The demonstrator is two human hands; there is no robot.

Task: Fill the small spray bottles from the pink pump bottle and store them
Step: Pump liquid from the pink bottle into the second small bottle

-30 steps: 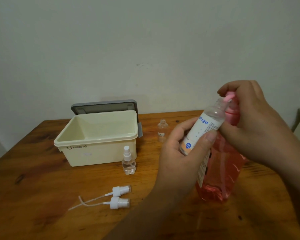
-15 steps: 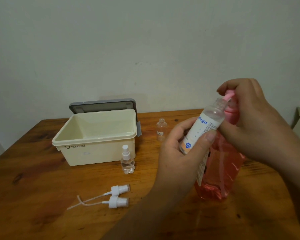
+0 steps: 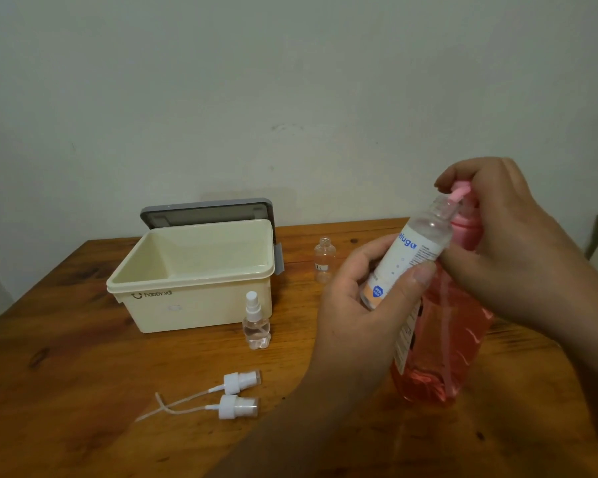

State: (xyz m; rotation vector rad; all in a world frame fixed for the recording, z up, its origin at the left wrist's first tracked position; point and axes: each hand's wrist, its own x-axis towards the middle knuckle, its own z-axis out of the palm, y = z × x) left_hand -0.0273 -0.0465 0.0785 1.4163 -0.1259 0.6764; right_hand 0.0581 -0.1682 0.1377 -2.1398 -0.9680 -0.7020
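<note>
- Now our left hand (image 3: pixel 363 305) grips the labelled spray bottle (image 3: pixel 411 257) round its lower half, fingers (image 3: pixel 418 274) curled. Its long axis tilts up and rightward, with the open mouth just under the pink nozzle (image 3: pixel 458 194).
- Our right hand (image 3: pixel 518 257) curls over the pump head of the pink pump bottle (image 3: pixel 442 339), which stands on the counter (image 3: pixel 83 374) just behind the left fingers.
- Pressing, we judge, needs mouth and spout in line.
- Leftward of the fingers, well apart, sit two spray caps (image 3: pixel 240 381), a capped small bottle (image 3: pixel 255 322), an empty bottle (image 3: pixel 324 258) and the cream box (image 3: pixel 187 282). The way there looks open.
</note>
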